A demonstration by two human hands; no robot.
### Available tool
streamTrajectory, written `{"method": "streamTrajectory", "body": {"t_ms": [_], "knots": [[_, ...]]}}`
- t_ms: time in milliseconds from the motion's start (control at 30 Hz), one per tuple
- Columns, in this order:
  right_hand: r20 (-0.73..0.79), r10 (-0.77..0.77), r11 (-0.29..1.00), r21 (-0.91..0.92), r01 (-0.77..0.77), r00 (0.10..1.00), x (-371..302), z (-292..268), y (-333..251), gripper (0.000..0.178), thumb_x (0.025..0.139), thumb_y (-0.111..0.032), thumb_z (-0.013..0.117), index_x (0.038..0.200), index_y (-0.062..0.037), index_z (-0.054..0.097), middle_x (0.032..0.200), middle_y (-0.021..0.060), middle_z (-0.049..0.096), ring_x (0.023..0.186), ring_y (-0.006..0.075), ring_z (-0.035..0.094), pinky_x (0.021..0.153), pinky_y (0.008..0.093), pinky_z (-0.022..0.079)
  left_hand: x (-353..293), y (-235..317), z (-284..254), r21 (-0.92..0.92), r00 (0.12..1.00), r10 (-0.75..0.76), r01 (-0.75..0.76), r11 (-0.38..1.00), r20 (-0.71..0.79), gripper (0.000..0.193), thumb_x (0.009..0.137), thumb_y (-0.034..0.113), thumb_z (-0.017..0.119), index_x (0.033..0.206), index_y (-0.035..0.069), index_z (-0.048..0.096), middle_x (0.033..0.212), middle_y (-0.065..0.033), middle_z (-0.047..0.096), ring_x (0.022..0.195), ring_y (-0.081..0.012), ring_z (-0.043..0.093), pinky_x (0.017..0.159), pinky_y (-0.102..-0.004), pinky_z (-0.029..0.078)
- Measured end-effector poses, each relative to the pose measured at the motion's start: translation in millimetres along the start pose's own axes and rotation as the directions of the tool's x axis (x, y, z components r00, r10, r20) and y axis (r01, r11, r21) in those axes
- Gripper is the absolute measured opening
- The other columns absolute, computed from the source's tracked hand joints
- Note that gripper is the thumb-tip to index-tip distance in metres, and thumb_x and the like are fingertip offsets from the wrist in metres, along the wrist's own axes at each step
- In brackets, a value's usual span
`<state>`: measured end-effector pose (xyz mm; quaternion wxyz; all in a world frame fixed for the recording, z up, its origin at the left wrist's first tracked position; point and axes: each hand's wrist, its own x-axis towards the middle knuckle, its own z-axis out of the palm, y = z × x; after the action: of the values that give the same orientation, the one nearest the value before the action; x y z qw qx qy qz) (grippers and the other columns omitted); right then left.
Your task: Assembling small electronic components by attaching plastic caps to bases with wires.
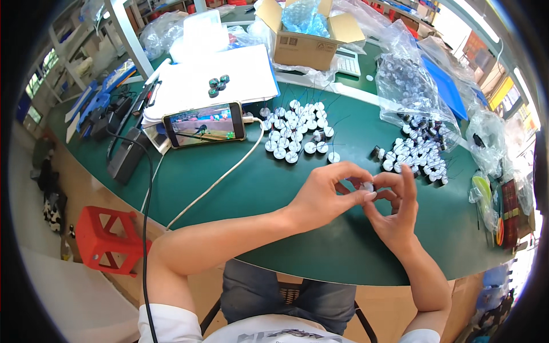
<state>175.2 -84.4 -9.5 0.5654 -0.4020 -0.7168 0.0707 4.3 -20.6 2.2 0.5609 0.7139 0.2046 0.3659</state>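
Head camera: close in, the left hand point(329, 197) pinches a small whitish part point(368, 187) between thumb and forefinger, above the near side of the table; the right hand point(397, 214) meets it from the other side, one finger raised, and whether its fingertips clamp the part or only touch it I cannot tell. The fingers hide most of the part, though a dark edge shows. It looks light and fairly stiff, perhaps smooth enough to slip; a pinch on the rim seems safest, sparing any thin wires like those on the pieces beyond. Those round, white-topped pieces lie in a left cluster point(294, 134) and a right cluster point(420, 151), their dark wires looking soft and easily snagged or pulled loose. Underneath is a smooth-looking green tabletop point(274, 186). Left of the left cluster a phone point(203, 126) leans sideways with a white cable plugged in; behind it, four green-and-black round pieces point(219, 86) sit on white sheets point(246, 71). Farther back stand an open cardboard box point(306, 50) and a clear plastic bag point(412, 80), then cluttered shelving.
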Motion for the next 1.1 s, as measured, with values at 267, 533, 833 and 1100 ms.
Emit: {"method": "streamTrajectory", "body": {"t_ms": [267,533,833,1100], "knots": [[0.191,0.501,0.807,0.248,-0.535,0.844,2.2,-14.3,-5.9,0.043,0.079,-0.001,0.074,0.117,0.003,0.054,0.099,0.0127,0.066,0.092,0.0169,0.066,0.071,0.0284,0.058,2.8,-0.3,-0.8,-0.321,0.978,-0.205,0.184,0.929,-0.033,0.021,0.084,0.007,0.071,0.104,0.002,0.064,0.103,-0.0042,0.063,0.092,-0.011,0.062,0.081,-0.0239,0.053],[0.284,0.604,0.626,0.409,-0.664,0.745,7.0,-18.9,-4.1,0.028,0.091,-0.011,0.063,0.114,0.004,0.056,0.101,0.0119,0.065,0.085,0.0178,0.065,0.069,0.0299,0.057,2.6,-0.1,-1.9,-0.356,0.972,-0.233,0.226,0.907,0.022,0.024,0.083,0.007,0.072,0.106,0.003,0.064,0.103,-0.0043,0.063,0.093,-0.0103,0.06,0.08,-0.0242,0.053],[0.293,0.66,0.526,0.477,-0.704,0.692,7.3,-15.6,-17.1,0.025,0.089,-0.008,0.066,0.109,0.0031,0.057,0.098,0.0116,0.065,0.083,0.018,0.066,0.064,0.0296,0.058,2.8,1.5,-2.5,-0.489,0.974,-0.224,0.179,0.853,-0.035,0.037,0.085,0.011,0.072,0.118,0.003,0.058,0.105,-0.0077,0.064,0.091,-0.0122,0.06,0.074,-0.0279,0.051],[0.257,0.663,0.54,0.486,-0.687,0.703,6.9,-12.0,-16.8,0.028,0.085,-0.004,0.069,0.109,0.0026,0.058,0.102,0.0098,0.062,0.09,0.0181,0.066,0.067,0.0301,0.06,0.1,4.3,4.1,-0.431,0.942,-0.302,0.215,0.877,-0.144,0.039,0.081,0.014,0.076,0.115,0.003,0.059,0.096,-0.005,0.064,0.086,-0.0107,0.059,0.062,-0.0244,0.047]]}}
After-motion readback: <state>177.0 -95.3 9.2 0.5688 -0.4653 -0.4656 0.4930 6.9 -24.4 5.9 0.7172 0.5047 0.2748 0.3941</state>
